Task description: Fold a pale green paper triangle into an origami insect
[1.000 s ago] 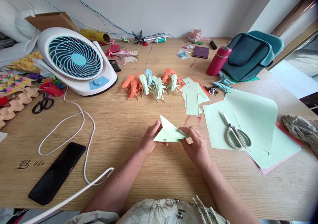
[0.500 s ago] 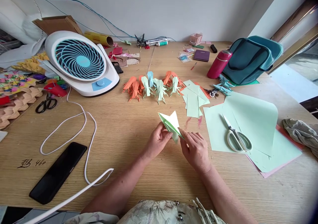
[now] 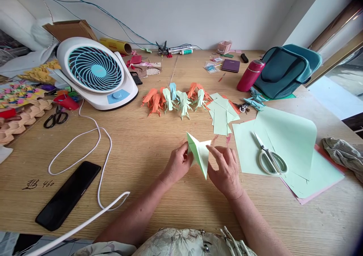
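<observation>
Folded paper: a pale green, partly folded origami piece is held just above the bench, near the person's body, its long point aimed down and toward them.
Left hand: the left hand grasps the piece's left edge, fingers clenched on it, seemingly to steady it.
Right hand: the right hand pinches the right edge, thumb and forefinger closed on the paper, the other fingers curled loosely; the grip looks set for working a crease.
Finished models: a row of orange, green and blue origami figures stands farther back, apart from the hands.
Cut pieces: small green paper pieces lie stacked just right of the row.
Sheets: large green sheets lie right of the hands, and white-handled scissors resting on them probably hold them flat.
Fan: a white and teal desk fan stands at the far left; its white cord loops across the bench.
Phone: a black phone lies face up at the near left.
Writing: handwritten marks on the bench beside the phone read roughly "460" after an unclear character.
Brands: none readable.
</observation>
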`<state>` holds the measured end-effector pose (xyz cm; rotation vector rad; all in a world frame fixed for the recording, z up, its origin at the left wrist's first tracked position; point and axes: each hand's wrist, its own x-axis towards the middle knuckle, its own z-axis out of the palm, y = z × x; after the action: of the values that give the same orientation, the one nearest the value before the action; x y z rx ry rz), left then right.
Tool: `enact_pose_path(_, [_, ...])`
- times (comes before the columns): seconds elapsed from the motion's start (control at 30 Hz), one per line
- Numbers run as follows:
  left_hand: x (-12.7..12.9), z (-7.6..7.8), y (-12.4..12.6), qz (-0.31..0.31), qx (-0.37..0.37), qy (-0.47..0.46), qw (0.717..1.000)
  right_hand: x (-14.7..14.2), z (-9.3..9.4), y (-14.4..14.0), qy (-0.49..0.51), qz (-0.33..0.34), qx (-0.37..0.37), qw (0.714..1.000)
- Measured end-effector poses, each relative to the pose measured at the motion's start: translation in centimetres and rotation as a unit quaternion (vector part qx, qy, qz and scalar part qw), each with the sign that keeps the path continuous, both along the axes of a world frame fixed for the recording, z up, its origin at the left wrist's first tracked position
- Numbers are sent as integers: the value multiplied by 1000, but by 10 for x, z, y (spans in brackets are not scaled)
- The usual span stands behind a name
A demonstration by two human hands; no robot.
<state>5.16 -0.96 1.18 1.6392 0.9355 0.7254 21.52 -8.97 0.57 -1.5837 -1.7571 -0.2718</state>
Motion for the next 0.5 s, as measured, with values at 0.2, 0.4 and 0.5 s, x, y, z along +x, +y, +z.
enact_pose_path(0.2, [-10,11,9,-108,-16,35,993,4,-3,3,16,58,-83,995])
enact_pose_path(0.4, [-26,13,24,-146,11,89,985,-2,-9,0,57,55,-204,976])
enact_pose_path(0.5, [-27,10,26,-99,57,146,983,-9,-10,-3,76,64,-264,959])
